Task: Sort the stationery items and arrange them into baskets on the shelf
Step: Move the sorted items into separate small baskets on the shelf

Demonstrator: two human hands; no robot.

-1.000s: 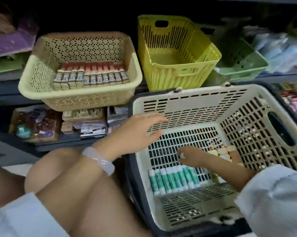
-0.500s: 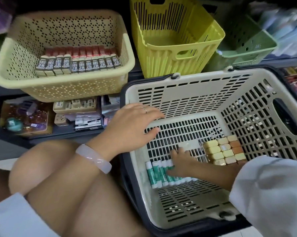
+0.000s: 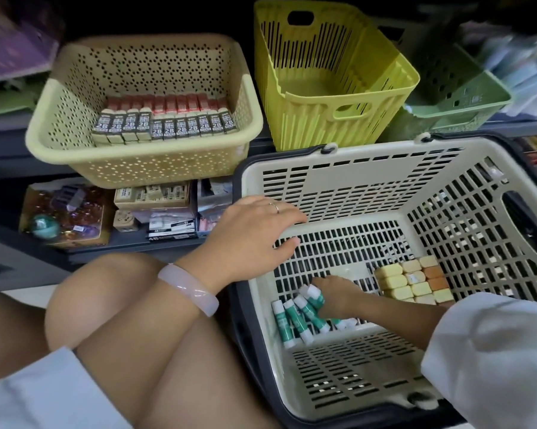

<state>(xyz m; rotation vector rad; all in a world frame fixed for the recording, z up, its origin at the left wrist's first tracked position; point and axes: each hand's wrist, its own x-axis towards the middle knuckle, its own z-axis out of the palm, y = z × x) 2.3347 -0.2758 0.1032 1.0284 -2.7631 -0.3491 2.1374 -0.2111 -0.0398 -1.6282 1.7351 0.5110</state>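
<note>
A large beige shopping basket (image 3: 338, 178) stands in front of me. On its floor lie several green-and-white glue sticks (image 3: 287, 320) and a block of yellow and orange erasers (image 3: 411, 281). My right hand (image 3: 335, 297) is down in the basket, fingers curled round a few of the glue sticks. My left hand (image 3: 251, 236) rests flat on the basket's left rim, fingers relaxed. On the shelf a cream perforated basket (image 3: 143, 164) holds rows of 2B lead boxes (image 3: 165, 126). Beside it stands an empty yellow-green basket (image 3: 332, 119).
A green basket (image 3: 459, 103) sits on the shelf at the right, behind the yellow-green one. Below the cream basket a lower shelf holds small boxes (image 3: 152, 196) and a packet of trinkets (image 3: 66, 218). My bare knees fill the lower left.
My right hand has moved from the erasers to the glue sticks and closed round a few, tilting them out of their row. My left hand stayed on the rim.
</note>
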